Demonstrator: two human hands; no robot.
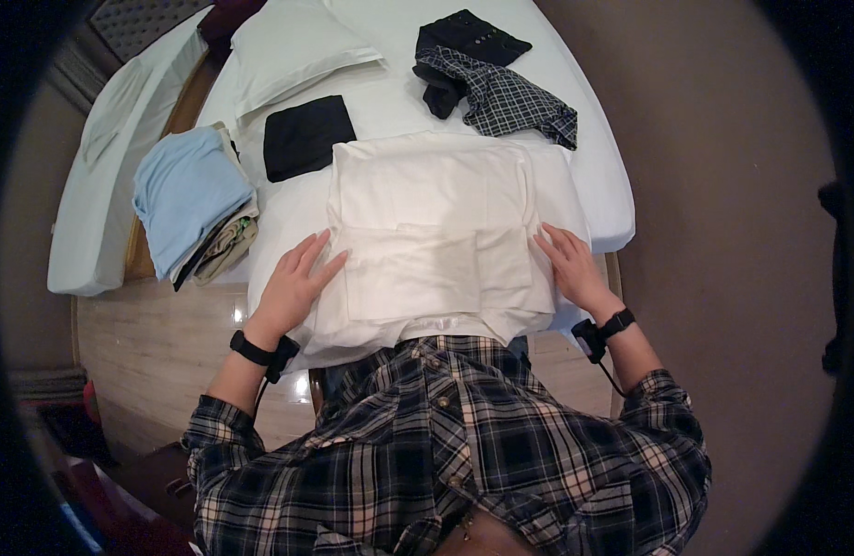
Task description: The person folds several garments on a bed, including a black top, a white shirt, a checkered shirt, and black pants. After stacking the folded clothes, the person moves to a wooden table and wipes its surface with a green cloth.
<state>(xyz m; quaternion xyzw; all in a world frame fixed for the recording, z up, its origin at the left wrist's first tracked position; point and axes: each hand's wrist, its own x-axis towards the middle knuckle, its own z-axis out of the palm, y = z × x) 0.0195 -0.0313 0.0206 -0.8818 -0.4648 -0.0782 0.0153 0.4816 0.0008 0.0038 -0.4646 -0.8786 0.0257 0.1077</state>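
A white shirt (pixel 434 187) lies partly folded right in front of me, its collar end towards my body and a sleeve folded across it. My left hand (pixel 293 285) rests at its left edge with the fingers apart. At the right edge is my right hand (pixel 573 265), fingers spread and pointing inward. Neither hand grips the cloth. Beneath the shirt is a white pillow or padded surface (pixel 281 229); which of the two I cannot tell.
Left of the shirt sits a folded black garment (pixel 309 137), and beyond it a white pillow (pixel 295 48). A stack of folded clothes (pixel 191 201) with a light blue top lies further left. Black clothing (pixel 469 38) and a checked garment (pixel 514 97) lie at the far right of the bed (pixel 607 208).
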